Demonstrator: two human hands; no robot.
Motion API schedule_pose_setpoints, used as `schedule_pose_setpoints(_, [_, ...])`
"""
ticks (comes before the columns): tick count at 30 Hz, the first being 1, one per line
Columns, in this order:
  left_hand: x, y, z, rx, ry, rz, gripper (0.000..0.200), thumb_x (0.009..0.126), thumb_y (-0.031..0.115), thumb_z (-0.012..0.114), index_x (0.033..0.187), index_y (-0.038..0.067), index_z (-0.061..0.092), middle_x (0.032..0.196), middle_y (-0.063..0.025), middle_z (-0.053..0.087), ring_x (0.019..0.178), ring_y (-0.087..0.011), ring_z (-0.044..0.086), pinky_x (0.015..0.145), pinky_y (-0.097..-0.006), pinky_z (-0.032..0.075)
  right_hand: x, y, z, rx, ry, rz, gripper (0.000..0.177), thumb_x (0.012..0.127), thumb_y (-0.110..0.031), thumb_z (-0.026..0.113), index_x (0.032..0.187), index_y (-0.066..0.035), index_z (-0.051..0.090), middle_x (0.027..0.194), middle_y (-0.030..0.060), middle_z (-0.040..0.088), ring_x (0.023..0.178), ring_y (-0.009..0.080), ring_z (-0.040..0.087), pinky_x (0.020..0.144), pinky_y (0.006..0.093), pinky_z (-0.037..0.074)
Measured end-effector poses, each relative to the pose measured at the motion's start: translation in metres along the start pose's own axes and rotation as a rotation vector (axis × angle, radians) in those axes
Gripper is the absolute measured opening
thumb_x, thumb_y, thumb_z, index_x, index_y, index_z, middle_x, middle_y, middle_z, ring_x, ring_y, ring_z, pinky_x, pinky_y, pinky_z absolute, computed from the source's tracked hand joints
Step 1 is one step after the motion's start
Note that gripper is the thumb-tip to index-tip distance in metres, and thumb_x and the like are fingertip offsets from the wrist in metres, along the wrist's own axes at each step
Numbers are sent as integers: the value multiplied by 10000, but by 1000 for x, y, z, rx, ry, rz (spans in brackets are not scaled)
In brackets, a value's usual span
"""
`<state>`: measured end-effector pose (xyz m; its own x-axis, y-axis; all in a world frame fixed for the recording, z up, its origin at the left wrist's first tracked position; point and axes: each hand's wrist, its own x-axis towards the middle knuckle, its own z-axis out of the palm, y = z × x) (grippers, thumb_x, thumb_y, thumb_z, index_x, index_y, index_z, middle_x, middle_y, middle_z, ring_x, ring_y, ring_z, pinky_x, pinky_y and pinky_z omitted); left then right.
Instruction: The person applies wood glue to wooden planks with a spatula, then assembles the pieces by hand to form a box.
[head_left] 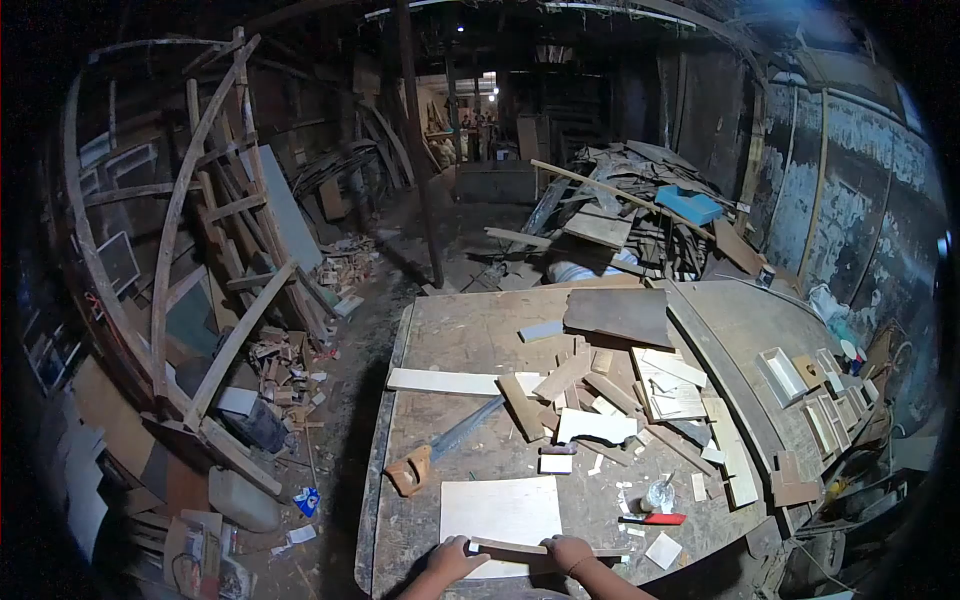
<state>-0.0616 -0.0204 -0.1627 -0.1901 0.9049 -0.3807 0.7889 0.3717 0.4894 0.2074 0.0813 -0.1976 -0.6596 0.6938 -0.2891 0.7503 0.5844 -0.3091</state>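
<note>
My left hand [453,560] is closed on the left end of a narrow wooden strip [510,546], near the front edge of the workbench. Farther right, my right hand [568,553] grips the same strip with its fingers wrapped round it. Under the strip lies a pale rectangular board [500,510]. A handsaw [410,470] with a wooden handle rests on the bench beyond the board, to the left.
The workbench [420,340] carries wood offcuts [597,427], a dark board [617,314], a red-handled tool [665,519] and a small clear container [660,494]. Small wooden frames [783,375] lie at the right. Timber frames lean at the left; a scrap pile stands behind.
</note>
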Motion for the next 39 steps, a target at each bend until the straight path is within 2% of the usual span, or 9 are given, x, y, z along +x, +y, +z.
schedule_pose_setpoints(4, [-8, 4, 4, -174, 201, 134, 736, 737, 496, 725, 1260, 23, 513, 1260, -213, 509, 1181, -350, 511, 972, -423, 436, -3, -3, 1, -16, 48, 26, 246, 875, -200, 498, 1070, -190, 646, 963, 110, 661, 882, 312, 658, 732, 437, 522])
schedule_pose_setpoints(7, [-2, 10, 3, -212, 294, 215, 712, 731, 454, 743, 1258, 31, 519, 1271, -199, 502, 1179, -354, 508, 983, -425, 428, -2, -2, 2, 6, 67, 17, 251, 871, -197, 496, 1070, -196, 649, 961, 105, 663, 882, 307, 657, 737, 436, 522])
schedule_pose_setpoints(11, [19, 10, 12, -173, 408, 355, 628, 740, 398, 752, 1222, 51, 548, 1263, -182, 509, 1165, -351, 513, 976, -426, 430, -4, -5, -4, 5, 48, 23, 260, 874, -182, 489, 1080, -199, 647, 978, 108, 661, 899, 309, 656, 751, 438, 524])
schedule_pose_setpoints(12, [17, 22, 6, -199, 432, 362, 556, 747, 369, 753, 1173, 54, 582, 1250, -179, 518, 1156, -350, 518, 970, -431, 432, -4, -5, -2, 2, 77, 28, 249, 870, -191, 492, 1063, -197, 649, 963, 105, 664, 885, 310, 656, 745, 437, 521])
schedule_pose_setpoints(18, [43, 45, 5, -108, 526, 415, 475, 760, 369, 739, 1098, 53, 630, 1186, -176, 564, 1114, -344, 540, 947, -436, 443, -7, -7, -4, -9, 108, 33, 253, 869, -199, 493, 1062, -205, 655, 948, 101, 668, 877, 304, 658, 742, 435, 519])
schedule_pose_setpoints(21, [54, 41, 23, -50, 356, 304, 454, 778, 406, 705, 1062, 56, 650, 1131, -164, 603, 1078, -339, 562, 932, -434, 452, -6, -8, -5, -8, 93, 46, 261, 869, -199, 495, 1072, -208, 658, 956, 99, 670, 882, 299, 658, 748, 434, 519])
schedule_pose_setpoints(26, [67, 35, 32, -33, 278, 218, 443, 801, 441, 655, 1029, 61, 666, 1067, -168, 648, 1019, -334, 607, 894, -430, 479, -7, -12, -14, -2, 72, 61, 263, 870, -201, 492, 1068, -199, 664, 966, 91, 676, 888, 293, 660, 759, 431, 518])
schedule_pose_setpoints(33, [70, 35, 31, -20, 216, 132, 450, 805, 450, 627, 1032, 64, 666, 1035, -177, 670, 976, -339, 636, 866, -429, 499, 0, -6, -7, 8, 83, 60, 248, 865, -205, 497, 1040, -185, 672, 953, 92, 679, 891, 299, 657, 754, 432, 516])
schedule_pose_setpoints(39, [61, 37, 30, 12, 231, 133, 450, 810, 461, 616, 1021, 67, 667, 978, -168, 687, 933, -341, 649, 842, -438, 506, -3, -7, -1, -6, 103, 62, 236, 861, -202, 503, 1017, -178, 678, 959, 94, 673, 886, 301, 653, 756, 433, 514])
